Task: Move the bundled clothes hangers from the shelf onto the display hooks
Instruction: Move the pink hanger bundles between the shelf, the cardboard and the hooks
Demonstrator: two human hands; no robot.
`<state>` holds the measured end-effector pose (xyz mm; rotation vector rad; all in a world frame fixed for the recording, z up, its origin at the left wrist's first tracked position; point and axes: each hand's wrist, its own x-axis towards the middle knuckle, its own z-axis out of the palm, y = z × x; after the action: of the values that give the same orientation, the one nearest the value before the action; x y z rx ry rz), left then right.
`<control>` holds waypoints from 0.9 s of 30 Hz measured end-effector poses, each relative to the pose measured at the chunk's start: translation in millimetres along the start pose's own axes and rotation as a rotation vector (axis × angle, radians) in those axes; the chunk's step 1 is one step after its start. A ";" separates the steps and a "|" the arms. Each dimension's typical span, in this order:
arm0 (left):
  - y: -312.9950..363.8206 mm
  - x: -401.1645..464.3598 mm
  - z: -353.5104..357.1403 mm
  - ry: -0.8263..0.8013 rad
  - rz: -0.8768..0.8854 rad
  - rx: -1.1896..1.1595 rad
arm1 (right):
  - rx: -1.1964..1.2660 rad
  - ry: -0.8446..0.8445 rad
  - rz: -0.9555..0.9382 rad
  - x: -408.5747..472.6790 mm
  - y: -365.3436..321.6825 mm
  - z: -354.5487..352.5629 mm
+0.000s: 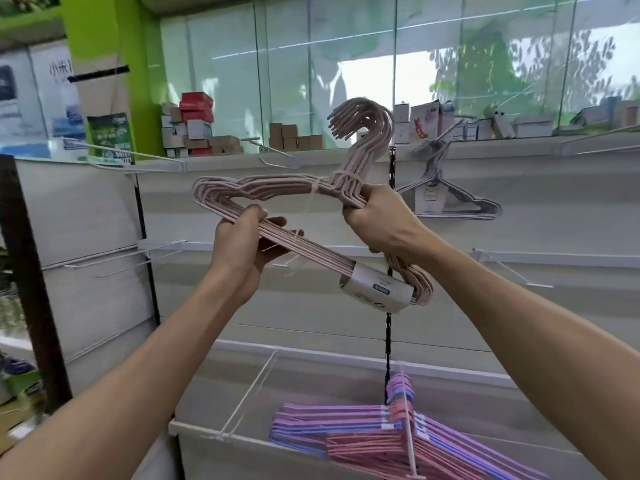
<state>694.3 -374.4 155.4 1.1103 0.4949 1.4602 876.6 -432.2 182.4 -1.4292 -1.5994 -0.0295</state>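
I hold a bundle of pale pink hangers (277, 188) up in front of the white display wall, tied with string and wrapped in a paper label at its lower right. My left hand (242, 244) grips the bottom bar near the bundle's left end. My right hand (377, 223) grips the neck just under the hooks, which point up and to the left. A grey hanger bundle (446, 199) hangs on a display hook at the upper right. Pink, purple and blue hanger bundles (391, 434) lie on the low shelf (207, 434).
White wire display hooks (277, 157) stick out from the wall at several heights, with more wire hooks (104, 265) on the left. Small boxes (194, 129) line the top ledge under a window. A dark post (24, 271) stands at the left.
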 end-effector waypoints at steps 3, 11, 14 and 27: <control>-5.4 30.4 -7.2 0.001 -0.029 -0.019 | -0.002 -0.012 0.003 25.3 7.6 13.5; -22.7 118.6 -25.3 -0.006 -0.129 -0.073 | 0.000 -0.054 0.005 101.8 40.8 50.5; -31.3 149.5 -31.3 -0.001 -0.153 -0.079 | -0.013 -0.062 0.001 127.7 53.3 65.0; -59.7 247.5 -50.0 -0.010 -0.238 -0.179 | -0.128 -0.076 0.012 227.8 83.6 108.0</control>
<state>715.5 -116.3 169.7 0.8847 0.4628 1.2636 907.8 -171.8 224.1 -1.5545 -1.6761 -0.0722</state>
